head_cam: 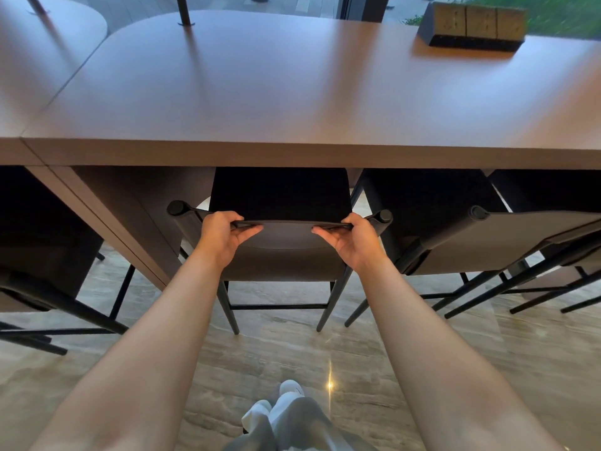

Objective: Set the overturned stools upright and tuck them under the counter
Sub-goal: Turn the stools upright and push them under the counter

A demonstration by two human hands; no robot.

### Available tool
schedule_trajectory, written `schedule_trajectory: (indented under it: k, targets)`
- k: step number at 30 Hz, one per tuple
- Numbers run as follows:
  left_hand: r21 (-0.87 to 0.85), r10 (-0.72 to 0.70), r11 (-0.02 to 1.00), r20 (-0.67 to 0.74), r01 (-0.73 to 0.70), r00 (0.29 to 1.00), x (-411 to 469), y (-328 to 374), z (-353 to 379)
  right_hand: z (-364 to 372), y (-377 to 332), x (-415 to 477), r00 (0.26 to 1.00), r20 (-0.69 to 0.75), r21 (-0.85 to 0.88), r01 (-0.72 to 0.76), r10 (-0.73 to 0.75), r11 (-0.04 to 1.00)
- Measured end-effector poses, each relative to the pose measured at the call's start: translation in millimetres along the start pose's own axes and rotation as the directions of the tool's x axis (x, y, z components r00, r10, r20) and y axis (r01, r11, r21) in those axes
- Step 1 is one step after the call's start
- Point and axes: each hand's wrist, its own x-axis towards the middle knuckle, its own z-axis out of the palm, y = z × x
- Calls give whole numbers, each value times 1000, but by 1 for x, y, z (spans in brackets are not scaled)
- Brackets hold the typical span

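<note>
A dark brown stool (283,255) with black metal legs stands upright straight ahead of me, its seat partly under the brown counter (292,151). My left hand (224,234) grips the top edge of its low backrest on the left side, fingers curled over the edge. My right hand (349,237) grips the same edge on the right side. A second upright stool (487,242) stands to the right, its seat under the counter. Part of another stool (39,288) shows at the far left.
A dark socket block (471,27) sits on the counter at the back right. A black post (184,11) rises from the counter top. The counter's side panel (123,229) drops to the floor left of the held stool. My feet (279,415) stand on pale stone floor.
</note>
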Motion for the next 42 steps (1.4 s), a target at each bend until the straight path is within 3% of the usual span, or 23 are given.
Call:
schedule_trajectory:
  k: [19, 26, 31, 38, 42]
  targets:
    - [-14, -47, 999, 33, 48, 998, -10, 5, 2, -4, 10, -2, 999, 8, 11, 41, -41, 999]
    - [53, -72, 996, 7, 72, 997, -15, 0, -6, -5, 13, -6, 999, -9, 5, 39, -39, 999]
    - [86, -59, 994, -54, 63, 997, -32, -9, -9, -11, 14, -13, 997, 67, -108, -23, 30, 994]
    - [-69, 40, 997, -78, -45, 996, -67, -40, 1, -19, 9, -28, 989, 83, -255, -100, 125, 962]
    - [-75, 114, 990, -105, -122, 988, -90, -54, 2, -21, 10, -37, 971, 147, -404, -116, 190, 908]
